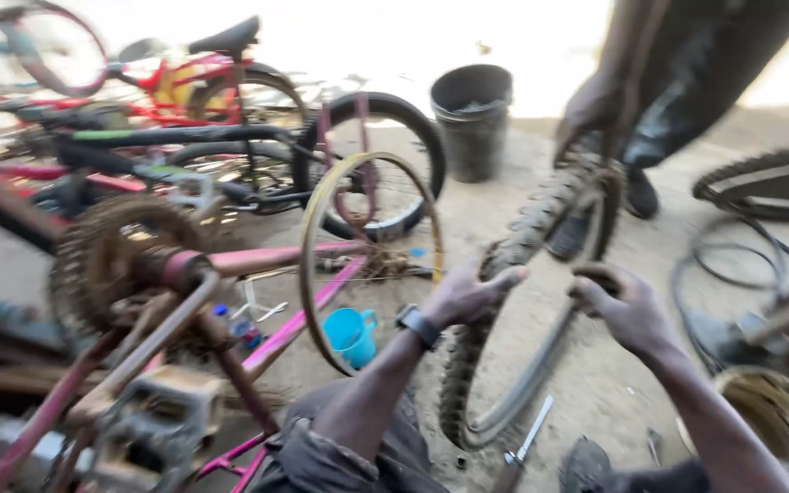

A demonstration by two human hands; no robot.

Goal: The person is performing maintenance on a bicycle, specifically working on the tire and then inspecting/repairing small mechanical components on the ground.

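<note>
Both hands grip the knobby tyre (pixel 504 301), left hand (pixel 468 294) fingers spread over its tread, right hand (pixel 621 306) fingers curled around its inner edge.

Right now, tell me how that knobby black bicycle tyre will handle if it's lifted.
The knobby black bicycle tyre probably flexes: its loop looks bent between the left hand, right hand and another person's hand. Deep tread should give a secure grip. Set upright, it could roll.

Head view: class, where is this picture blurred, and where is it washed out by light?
Head view: motion blur smears the knobby tyre, both hands (left, right) and the rusty chainring; the ground behind the black bucket is overexposed to white; the blue cup is fairly sharp.
</note>
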